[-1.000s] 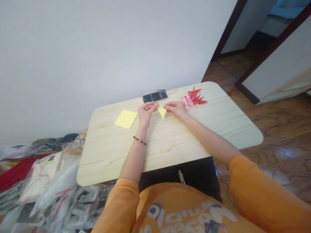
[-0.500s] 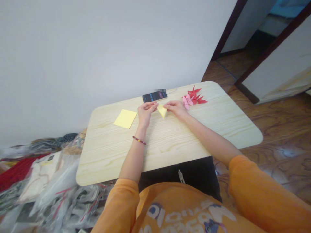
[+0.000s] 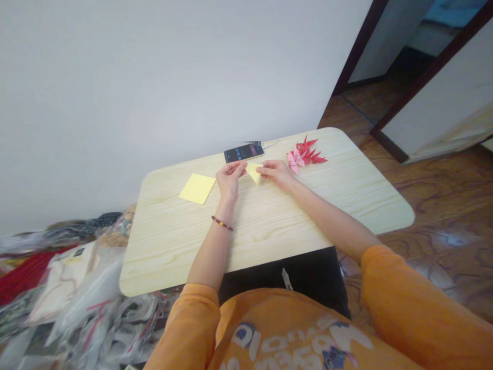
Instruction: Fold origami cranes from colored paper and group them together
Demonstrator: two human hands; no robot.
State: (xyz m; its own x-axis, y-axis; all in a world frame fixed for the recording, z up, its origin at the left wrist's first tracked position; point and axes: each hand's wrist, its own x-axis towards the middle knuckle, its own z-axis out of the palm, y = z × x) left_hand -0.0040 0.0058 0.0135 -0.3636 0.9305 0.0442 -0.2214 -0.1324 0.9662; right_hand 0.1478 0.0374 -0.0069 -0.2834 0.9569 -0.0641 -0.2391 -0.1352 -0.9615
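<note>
A small folded yellow paper (image 3: 254, 172) is held between both hands just above the light wooden table (image 3: 269, 221). My left hand (image 3: 228, 180) pinches its left corner, with a beaded bracelet on that wrist. My right hand (image 3: 278, 172) pinches its right edge. A flat stack of yellow square paper (image 3: 197, 188) lies on the table to the left of my left hand.
A dark phone (image 3: 244, 152) with a cable lies at the table's far edge by the white wall. Red and pink folded paper shapes (image 3: 305, 154) sit right of my right hand. Bags and plastic packets (image 3: 65, 288) pile on the floor at left. A doorway (image 3: 404, 67) opens at right.
Both hands with the yellow paper have shifted slightly toward the phone; the paper's fold looks a little tighter. Nothing else on the table has moved.
</note>
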